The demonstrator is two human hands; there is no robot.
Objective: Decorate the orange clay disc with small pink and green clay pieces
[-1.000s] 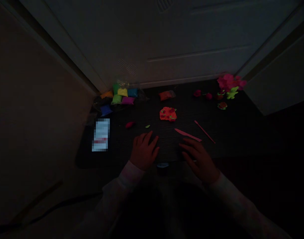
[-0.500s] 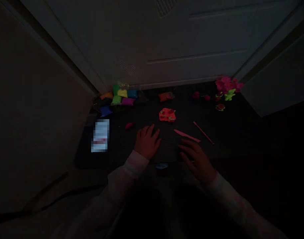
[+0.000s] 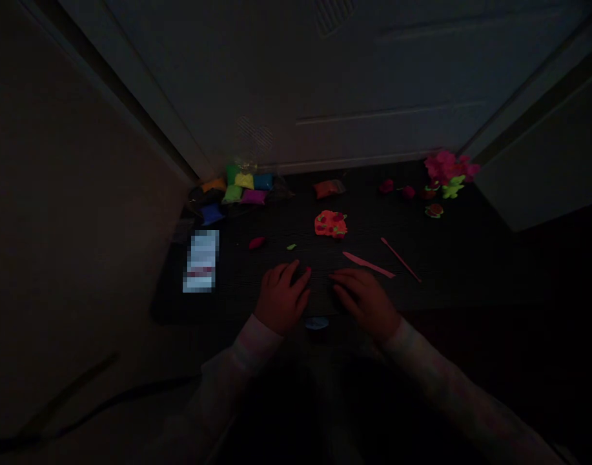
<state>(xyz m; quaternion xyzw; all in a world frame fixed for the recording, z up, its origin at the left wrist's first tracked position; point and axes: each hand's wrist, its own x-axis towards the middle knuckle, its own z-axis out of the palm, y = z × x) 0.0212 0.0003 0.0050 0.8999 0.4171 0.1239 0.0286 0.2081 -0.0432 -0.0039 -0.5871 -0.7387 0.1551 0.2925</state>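
My left hand [image 3: 282, 297] rests palm down on the dark table, fingers spread. A tiny red bit of clay [image 3: 308, 268] shows at its fingertips; whether it is touched I cannot tell. My right hand [image 3: 368, 302] hovers low over or rests on the table, fingers stretched out to the left, nothing visible in them. Just beyond my left hand are a small light-green clay piece [image 3: 291, 247] and a red clay lump [image 3: 257, 243]. An orange clay slab [image 3: 327, 219] with red and green pieces lies farther back. Past my right hand lie a pink plastic knife [image 3: 368, 264] and a thin pink stick tool [image 3: 401, 259].
Bags of coloured clay [image 3: 244, 187] are heaped at the back left, above a lit phone [image 3: 201, 261]. An orange clay bag [image 3: 327, 188] lies at the back middle. Small clay figures [image 3: 434, 210] and pink flowers [image 3: 448, 168] stand at the back right. The room is dim.
My left hand shifted over the green piece, hiding it, then moved back left and uncovered it. My right hand came left, closer to my left hand. A red bit now shows by the left fingertips.
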